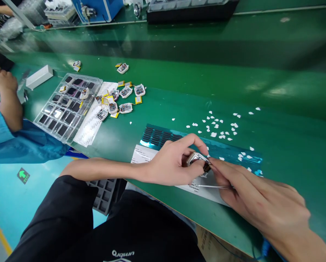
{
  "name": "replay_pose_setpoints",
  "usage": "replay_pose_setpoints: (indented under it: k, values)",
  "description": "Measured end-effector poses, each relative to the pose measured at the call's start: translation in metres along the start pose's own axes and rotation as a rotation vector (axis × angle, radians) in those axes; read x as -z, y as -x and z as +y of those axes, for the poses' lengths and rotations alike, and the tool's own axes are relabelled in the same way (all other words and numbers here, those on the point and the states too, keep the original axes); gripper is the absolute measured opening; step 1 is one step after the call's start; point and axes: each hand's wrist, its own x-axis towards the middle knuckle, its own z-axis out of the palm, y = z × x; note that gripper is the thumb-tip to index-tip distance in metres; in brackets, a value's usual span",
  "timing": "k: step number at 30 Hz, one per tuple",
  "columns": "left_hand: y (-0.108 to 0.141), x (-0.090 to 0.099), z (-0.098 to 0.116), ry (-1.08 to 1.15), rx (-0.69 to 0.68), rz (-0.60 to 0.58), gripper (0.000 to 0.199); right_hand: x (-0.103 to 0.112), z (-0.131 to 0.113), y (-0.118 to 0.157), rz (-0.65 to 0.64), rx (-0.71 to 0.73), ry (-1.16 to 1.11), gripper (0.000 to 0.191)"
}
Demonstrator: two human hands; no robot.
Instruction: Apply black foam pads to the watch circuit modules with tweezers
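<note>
My left hand (168, 163) is closed on a small smartwatch housing (196, 157), silvery white at the rim, gripping it between thumb and fingers. The fingertips of my right hand (261, 198) meet at the housing's right edge. A thin metal tool, apparently tweezers (213, 186), sticks out from under the right fingers, pointing left. Below the hands lies a printed white paper sheet (143, 154). Just beyond it is a shiny blue film strip (223, 147) with rows of black adhesive pieces (159, 136) at its left end. My fingers hide most of the housing's inside.
Small white tabs (213, 134) lie scattered beyond the film. To the left are several open watch units (126, 108) with yellow batteries, a clear compartment tray (97, 82) and a white box (39, 77). A co-worker's hand (5, 82) is at far left. A black bin (190, 16) stands behind.
</note>
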Motion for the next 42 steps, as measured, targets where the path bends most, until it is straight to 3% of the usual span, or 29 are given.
replay_pose_setpoints:
  k: [3, 10, 13, 19, 26, 32, 42]
  values:
    - [0.002, -0.003, -0.003, 0.040, -0.001, -0.009, 0.020, 0.001, -0.002, -0.003, 0.013, 0.099, 0.045, 0.072]
    - [0.002, -0.005, -0.005, -0.131, -0.122, 0.097, 0.014, 0.012, -0.011, -0.021, -0.044, 0.145, 0.033, 0.066]
    - [0.001, -0.002, -0.004, -0.126, -0.123, 0.057, 0.013, 0.011, -0.013, -0.023, 0.002, 0.036, -0.043, 0.061]
    - [0.000, 0.001, -0.001, -0.110, -0.176, 0.001, 0.011, 0.002, -0.013, -0.023, 0.031, -0.214, -0.239, 0.008]
    - [0.001, 0.000, 0.000, -0.129, -0.247, -0.006, 0.010, 0.005, -0.019, -0.026, -0.107, -0.520, -0.505, 0.020]
    - [0.003, -0.002, -0.003, -0.146, -0.249, -0.009, 0.011, 0.005, -0.020, -0.027, -0.070, -0.756, -0.623, 0.025]
    - [0.001, -0.001, -0.008, -0.110, -0.185, -0.065, 0.017, 0.001, -0.021, -0.027, -0.040, -0.853, -0.641, 0.030]
